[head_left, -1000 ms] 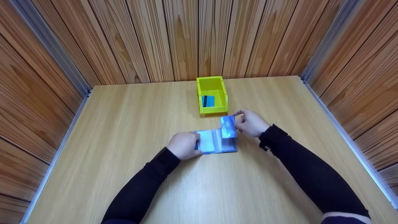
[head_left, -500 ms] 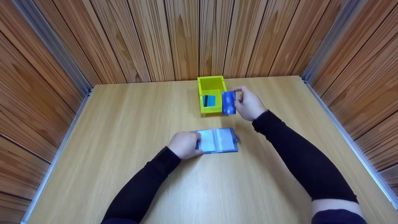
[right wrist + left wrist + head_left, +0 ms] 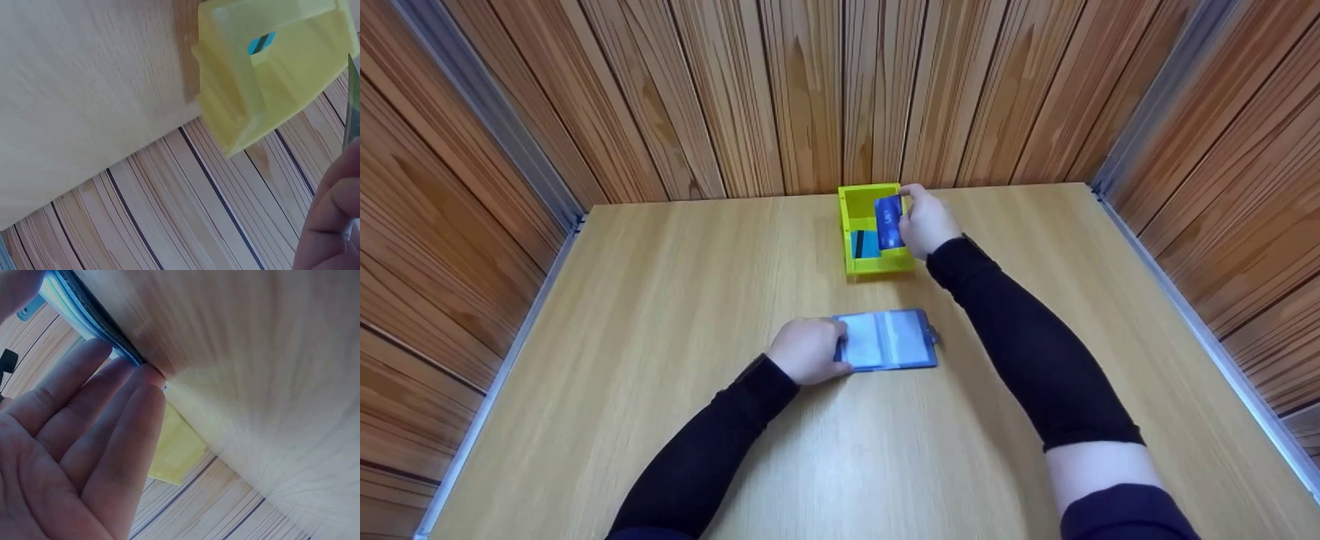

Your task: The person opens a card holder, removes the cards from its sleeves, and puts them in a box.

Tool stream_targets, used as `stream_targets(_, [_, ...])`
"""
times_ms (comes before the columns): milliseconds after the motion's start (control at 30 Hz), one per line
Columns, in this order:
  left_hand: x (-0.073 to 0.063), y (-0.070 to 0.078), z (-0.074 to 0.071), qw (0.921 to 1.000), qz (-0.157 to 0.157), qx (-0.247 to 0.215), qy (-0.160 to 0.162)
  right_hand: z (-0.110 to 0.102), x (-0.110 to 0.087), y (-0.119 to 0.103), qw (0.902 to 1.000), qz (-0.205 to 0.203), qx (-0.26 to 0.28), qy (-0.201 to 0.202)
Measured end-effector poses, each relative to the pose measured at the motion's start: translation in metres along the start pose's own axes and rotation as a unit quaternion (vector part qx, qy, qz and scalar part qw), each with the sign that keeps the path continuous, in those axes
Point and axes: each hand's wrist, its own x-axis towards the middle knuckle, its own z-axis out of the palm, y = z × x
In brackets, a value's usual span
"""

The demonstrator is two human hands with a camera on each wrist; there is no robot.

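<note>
My right hand pinches a dark blue card by its right edge, over the right side of a yellow bin. A light blue card with a black stripe lies inside the bin. In the right wrist view the held card appears nearly edge-on at the far right. Nearer to me, a blue card holder with clear sleeves is spread out flat on the table. Its left edge is held by my left hand, thumb at the near corner. The left wrist view shows fingertips along that edge.
The bin stands toward the back of the wooden table, close to a plank-patterned wall. Similar side walls with metal strips along the corners rise on the left and right.
My right hand has lifted the dark blue card away from the card holder and carried it back, then left, over the bin. The left hand has stayed at the card holder.
</note>
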Motion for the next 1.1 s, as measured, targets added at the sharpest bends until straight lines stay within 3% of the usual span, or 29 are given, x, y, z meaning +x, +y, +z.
stream_targets(167, [-0.001, 0.001, 0.000, 1.0000, 0.002, -0.001, 0.002, 0.015, 0.013, -0.004, 0.9987, 0.043, 0.012, -0.025])
stream_targets(367, [-0.001, 0.003, 0.000, 1.0000, 0.005, -0.005, -0.001, 0.028, 0.020, -0.005, 0.9975, 0.055, -0.001, -0.043])
stream_targets(800, [0.000, 0.005, 0.000, 0.9997, 0.015, 0.004, 0.017, 0.030, 0.008, 0.007, 0.9969, 0.008, -0.069, -0.038])
stream_targets(1100, [-0.002, 0.006, 0.001, 1.0000, 0.001, 0.000, -0.004, 0.008, -0.025, 0.020, 0.9935, -0.086, -0.072, -0.023])
